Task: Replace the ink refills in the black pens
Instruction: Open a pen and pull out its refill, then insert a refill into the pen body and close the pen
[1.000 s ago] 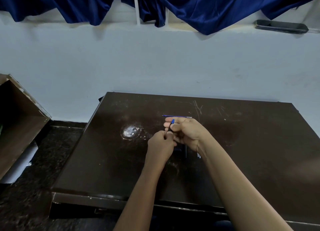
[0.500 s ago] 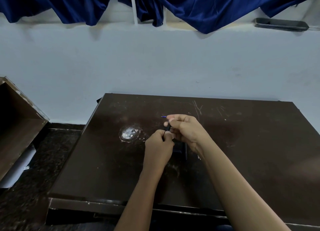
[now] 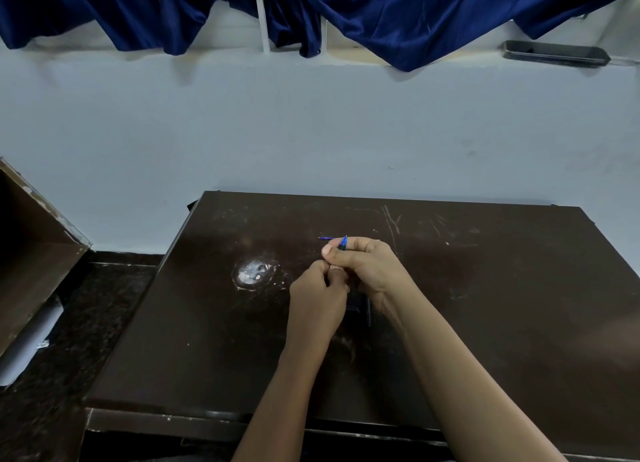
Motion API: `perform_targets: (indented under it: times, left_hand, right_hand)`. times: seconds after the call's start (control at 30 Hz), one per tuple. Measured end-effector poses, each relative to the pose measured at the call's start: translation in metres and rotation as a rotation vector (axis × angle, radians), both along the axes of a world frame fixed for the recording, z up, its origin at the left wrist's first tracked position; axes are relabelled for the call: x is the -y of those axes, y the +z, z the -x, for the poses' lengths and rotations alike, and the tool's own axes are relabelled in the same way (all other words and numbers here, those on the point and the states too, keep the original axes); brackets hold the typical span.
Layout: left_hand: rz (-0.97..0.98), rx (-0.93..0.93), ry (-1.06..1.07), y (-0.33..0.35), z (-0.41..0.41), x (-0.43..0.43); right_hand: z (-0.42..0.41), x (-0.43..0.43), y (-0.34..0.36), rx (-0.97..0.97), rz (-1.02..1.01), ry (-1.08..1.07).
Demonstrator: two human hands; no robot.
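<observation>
Both hands meet over the middle of the dark brown table (image 3: 485,323). My right hand (image 3: 370,267) is curled round a pen (image 3: 343,243), whose blue tip sticks up between thumb and forefinger. My left hand (image 3: 317,295) pinches the lower end of the same pen; that end is hidden by the fingers. A thin blue refill (image 3: 326,238) lies on the table just beyond the hands. Dark pen parts (image 3: 360,311) lie under the right wrist, hard to make out.
A worn pale patch (image 3: 254,271) marks the table left of the hands. A brown board (image 3: 31,253) leans at the far left above a dark speckled floor. Blue curtain (image 3: 381,14) hangs on the wall, and a dark tray (image 3: 554,53) sits on the ledge.
The pen's blue tip was covered by the right hand half a second ago and shows again above the fingers. Both hands stay together at the same spot.
</observation>
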State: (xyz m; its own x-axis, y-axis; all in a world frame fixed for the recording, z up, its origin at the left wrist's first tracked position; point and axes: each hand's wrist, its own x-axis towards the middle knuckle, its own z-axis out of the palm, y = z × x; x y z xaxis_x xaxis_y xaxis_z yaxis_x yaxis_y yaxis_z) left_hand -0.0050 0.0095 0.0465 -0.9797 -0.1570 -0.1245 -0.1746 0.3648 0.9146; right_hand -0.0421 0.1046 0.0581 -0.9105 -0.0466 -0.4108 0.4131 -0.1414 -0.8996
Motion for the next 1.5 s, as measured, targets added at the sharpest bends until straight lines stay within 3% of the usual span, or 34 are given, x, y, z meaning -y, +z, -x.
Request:
perform_targets:
  times: [0.2,0.4,0.77,0.97,1.17,1.23,1.3,1.5]
  left_hand:
    - [0.000,-0.034,0.027,0.003,0.000,0.000]
    - [0.000,0.006,0.049,0.005,-0.002,0.000]
    - [0.074,0.026,0.053,0.018,-0.009,-0.010]
    - [0.050,0.004,0.015,0.011,-0.010,-0.010]
    - [0.100,0.069,-0.044,-0.001,-0.013,-0.009]
    - [0.121,0.104,-0.021,-0.004,-0.011,-0.007]
    - [0.131,0.118,0.018,-0.006,-0.010,-0.005]
    - [0.114,0.083,0.121,-0.007,-0.006,0.010]
  right_hand:
    - [0.004,-0.001,0.006,0.059,0.168,-0.009]
    - [-0.002,0.001,0.006,0.031,0.080,-0.031]
    - [-0.001,0.004,0.020,0.049,0.108,-0.038]
    - [0.003,-0.002,0.014,0.001,0.200,-0.240]
    - [0.010,-0.007,0.005,-0.036,0.340,-0.625]
    - [0.011,-0.006,-0.003,-0.060,0.218,-0.713]
    - [0.009,-0.007,-0.014,-0.094,-0.018,-0.670]
    - [0.000,-0.012,-0.040,-0.338,-0.956,0.030]
